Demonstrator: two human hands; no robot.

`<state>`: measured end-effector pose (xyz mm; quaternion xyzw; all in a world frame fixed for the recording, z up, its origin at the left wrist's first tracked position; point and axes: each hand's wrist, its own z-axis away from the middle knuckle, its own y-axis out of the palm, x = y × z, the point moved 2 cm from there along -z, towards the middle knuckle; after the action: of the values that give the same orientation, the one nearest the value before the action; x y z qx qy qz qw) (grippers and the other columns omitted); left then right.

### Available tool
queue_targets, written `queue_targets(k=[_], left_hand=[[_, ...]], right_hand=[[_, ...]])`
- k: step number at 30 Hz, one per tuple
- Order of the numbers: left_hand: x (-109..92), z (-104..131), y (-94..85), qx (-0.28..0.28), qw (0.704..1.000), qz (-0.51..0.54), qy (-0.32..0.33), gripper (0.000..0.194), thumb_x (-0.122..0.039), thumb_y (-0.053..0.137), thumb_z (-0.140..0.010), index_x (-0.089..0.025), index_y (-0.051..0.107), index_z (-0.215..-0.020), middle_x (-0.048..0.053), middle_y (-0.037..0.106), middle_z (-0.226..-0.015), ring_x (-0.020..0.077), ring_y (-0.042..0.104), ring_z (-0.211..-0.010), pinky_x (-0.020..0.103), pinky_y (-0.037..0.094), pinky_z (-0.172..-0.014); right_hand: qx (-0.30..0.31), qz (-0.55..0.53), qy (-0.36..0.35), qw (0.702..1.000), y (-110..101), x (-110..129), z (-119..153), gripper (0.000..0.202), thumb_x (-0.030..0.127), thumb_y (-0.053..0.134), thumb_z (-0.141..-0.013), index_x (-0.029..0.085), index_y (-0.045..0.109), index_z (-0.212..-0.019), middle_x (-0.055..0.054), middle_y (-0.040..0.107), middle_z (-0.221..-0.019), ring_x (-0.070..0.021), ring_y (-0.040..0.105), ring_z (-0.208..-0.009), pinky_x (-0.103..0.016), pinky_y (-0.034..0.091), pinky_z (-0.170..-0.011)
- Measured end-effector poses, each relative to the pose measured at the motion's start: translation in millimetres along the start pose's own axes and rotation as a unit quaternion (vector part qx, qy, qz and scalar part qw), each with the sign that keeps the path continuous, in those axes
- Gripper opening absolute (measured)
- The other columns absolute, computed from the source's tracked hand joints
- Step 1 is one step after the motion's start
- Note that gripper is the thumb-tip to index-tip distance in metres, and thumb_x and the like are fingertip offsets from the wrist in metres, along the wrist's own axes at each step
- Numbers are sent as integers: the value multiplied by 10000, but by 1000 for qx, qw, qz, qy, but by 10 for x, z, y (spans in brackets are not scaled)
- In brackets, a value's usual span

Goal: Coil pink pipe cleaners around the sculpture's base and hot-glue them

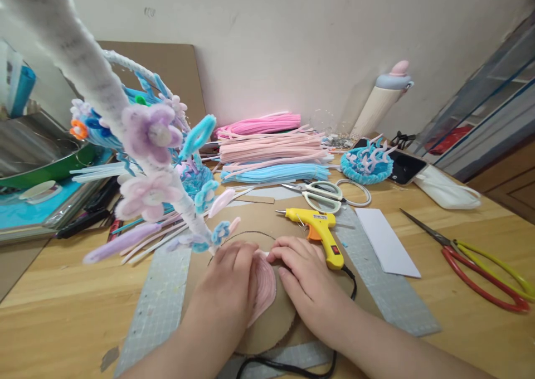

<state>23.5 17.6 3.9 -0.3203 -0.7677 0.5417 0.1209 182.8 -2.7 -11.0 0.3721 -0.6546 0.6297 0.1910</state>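
Note:
A pink coiled pipe-cleaner piece (264, 290) lies on a round cardboard disc (282, 323). My left hand (228, 284) bends over its left side, fingers curled down onto it and the fingertips hidden. At its far right edge my right hand (303, 276) is closed, its fingertips pressed together on the edge. Just beyond my left hand, a white fuzzy stem (188, 203) with pipe-cleaner flowers (152, 134) leans up to the upper left; my hand hides its lower end. Beside my right hand lies a yellow glue gun (320, 228).
Cardboard and a grey cutting mat (156, 290) lie underneath. Scissors (320, 195) rest beyond the glue gun, larger red-and-yellow scissors (480, 262) at the right. Bundled pipe cleaners (273, 147) line the wall. A blue woven basket (368, 164) and bottle (380, 103) stand back right. A black cord (292, 368) curves in front.

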Motion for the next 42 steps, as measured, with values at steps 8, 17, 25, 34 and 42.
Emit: queue_targets(k=[8,17,25,34,42], left_hand=[[-27,-13,-34,2,999,-21,28,230,-77,431,-877,-159,632,-955,70,675,-929,219,617,-934,366,514,-841],[-20,-4,-53,13,999,-9,45,262,-75,414,-885,-151,650,-971,79,663,-942,220,604,-941,378,526,-864],[-12,65,3,24,998,-40,47,228,-74,466,-868,-136,631,-1013,105,667,-1037,244,593,-1001,411,507,-889],[-57,55,-34,7,996,-67,62,203,-98,475,-880,-127,620,-1020,114,674,-1039,267,610,-991,448,495,-882],[16,115,-50,26,985,-168,-14,309,-69,423,-871,-115,582,-1132,157,612,-1204,280,602,-1096,359,551,-771]], right_hand=[[0,0,0,1000,-3,1,-7,258,74,435,-879,247,571,-1012,-29,566,-1133,-211,473,-1094,-420,328,-935],[2,4,2,1000,1,8,-1,246,78,440,-885,247,563,-1014,-29,561,-1143,-211,467,-1103,-422,325,-937],[3,2,-1,1000,3,0,11,249,90,432,-888,251,565,-1024,-44,565,-1153,-224,472,-1105,-435,334,-937],[3,-3,-3,1000,-2,7,8,253,77,438,-882,247,560,-1024,-30,560,-1144,-210,464,-1103,-420,319,-940],[1,-11,-1,1000,-14,12,3,263,57,442,-865,243,569,-1001,-23,567,-1138,-206,464,-1103,-414,306,-941]])
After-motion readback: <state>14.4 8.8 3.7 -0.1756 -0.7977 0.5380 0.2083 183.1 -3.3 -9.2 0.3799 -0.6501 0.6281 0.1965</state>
